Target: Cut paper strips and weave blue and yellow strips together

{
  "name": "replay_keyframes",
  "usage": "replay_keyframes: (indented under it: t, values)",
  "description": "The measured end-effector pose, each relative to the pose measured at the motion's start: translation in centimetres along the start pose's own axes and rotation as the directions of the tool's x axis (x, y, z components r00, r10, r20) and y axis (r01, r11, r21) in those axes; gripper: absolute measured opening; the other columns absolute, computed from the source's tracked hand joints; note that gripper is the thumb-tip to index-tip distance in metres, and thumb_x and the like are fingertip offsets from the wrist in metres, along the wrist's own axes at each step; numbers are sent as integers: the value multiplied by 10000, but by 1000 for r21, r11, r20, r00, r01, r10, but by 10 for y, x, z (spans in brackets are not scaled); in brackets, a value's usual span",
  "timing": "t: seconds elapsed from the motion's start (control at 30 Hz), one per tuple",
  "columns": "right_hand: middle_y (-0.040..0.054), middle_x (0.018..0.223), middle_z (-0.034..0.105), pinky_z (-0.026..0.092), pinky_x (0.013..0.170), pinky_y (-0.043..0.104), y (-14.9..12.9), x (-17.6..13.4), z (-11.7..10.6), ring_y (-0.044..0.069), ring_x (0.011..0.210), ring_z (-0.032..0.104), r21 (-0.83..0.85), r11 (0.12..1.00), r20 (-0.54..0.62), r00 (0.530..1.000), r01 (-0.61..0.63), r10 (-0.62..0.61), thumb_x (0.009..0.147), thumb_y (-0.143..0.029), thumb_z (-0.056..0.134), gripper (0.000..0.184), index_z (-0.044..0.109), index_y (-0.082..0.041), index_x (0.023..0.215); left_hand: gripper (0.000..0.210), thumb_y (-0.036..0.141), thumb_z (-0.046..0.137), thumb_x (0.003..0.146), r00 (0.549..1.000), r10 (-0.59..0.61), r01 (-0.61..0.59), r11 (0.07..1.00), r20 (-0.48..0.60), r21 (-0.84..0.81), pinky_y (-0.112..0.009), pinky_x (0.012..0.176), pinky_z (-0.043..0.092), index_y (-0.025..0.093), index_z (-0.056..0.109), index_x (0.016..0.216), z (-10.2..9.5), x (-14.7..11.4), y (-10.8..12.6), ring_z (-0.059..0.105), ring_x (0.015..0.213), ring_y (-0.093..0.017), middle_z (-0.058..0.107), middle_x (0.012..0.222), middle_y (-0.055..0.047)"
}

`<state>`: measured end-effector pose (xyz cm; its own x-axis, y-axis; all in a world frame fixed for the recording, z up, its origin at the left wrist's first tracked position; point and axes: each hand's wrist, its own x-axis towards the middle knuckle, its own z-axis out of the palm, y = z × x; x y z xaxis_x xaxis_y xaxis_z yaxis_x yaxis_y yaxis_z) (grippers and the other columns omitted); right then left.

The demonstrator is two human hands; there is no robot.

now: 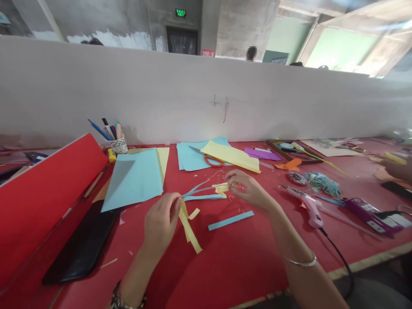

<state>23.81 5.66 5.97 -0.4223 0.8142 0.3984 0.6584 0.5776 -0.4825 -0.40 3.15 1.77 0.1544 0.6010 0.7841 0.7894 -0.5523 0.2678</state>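
Note:
My left hand (162, 219) is closed in a pinch on a bunch of narrow blue paper strips (201, 189) that fan out to the right. Thumb and fingers of my right hand (246, 191) come together at the far end of one strip, which spans the gap between both hands. Below my left fingertips are yellow paper strips (190, 231); whether they are held too, I cannot tell. A short loose blue strip (231, 220) lies on the red table (225, 270) between my forearms. Yellow scraps (222, 188) lie behind the held strips.
Blue sheets (135, 178), scissors with red handles (214, 162) and a folded yellow sheet (231, 155) lie ahead. A pen cup (119, 145), black pouch (86, 240) and red box (48, 201) stand left. Right are a pink glue gun (307, 204), purple power strip (367, 214) and another person's hand (397, 169).

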Motion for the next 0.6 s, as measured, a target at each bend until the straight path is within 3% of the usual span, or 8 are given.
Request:
replay_keyframes:
  t: [0.2, 0.43, 0.6]
  values:
    - [42, 932, 461, 398, 532, 214, 2, -1, -2, 96, 630, 472, -320, 943, -5, 995, -94, 97, 821, -198, 410, 171, 576, -213, 781, 189, 236, 339, 878, 1000, -2, 2, 1000, -8, 12, -174, 481, 394, 180, 498, 793, 0, -1, -1, 542, 513, -94, 594, 632, 5]
    - [72, 1011, 431, 457, 633, 242, 6, -3, 2, 133, 793, 515, -209, 977, -37, 999, -45, 38, 723, -124, 437, 108, 468, -182, 637, 190, 232, 344, 872, 998, -21, 24, 998, -52, 56, -170, 468, 382, 180, 497, 772, -1, -1, -2, 519, 483, -88, 589, 613, 10]
    - [86, 1132, 416, 473, 638, 262, 3, -2, 3, 146, 820, 528, -222, 973, -44, 997, -71, 63, 740, -156, 442, 108, 532, -185, 688, 192, 220, 349, 869, 999, -2, 5, 998, -52, 69, -174, 456, 370, 179, 504, 763, 0, 1, -1, 507, 462, -88, 582, 595, 11]
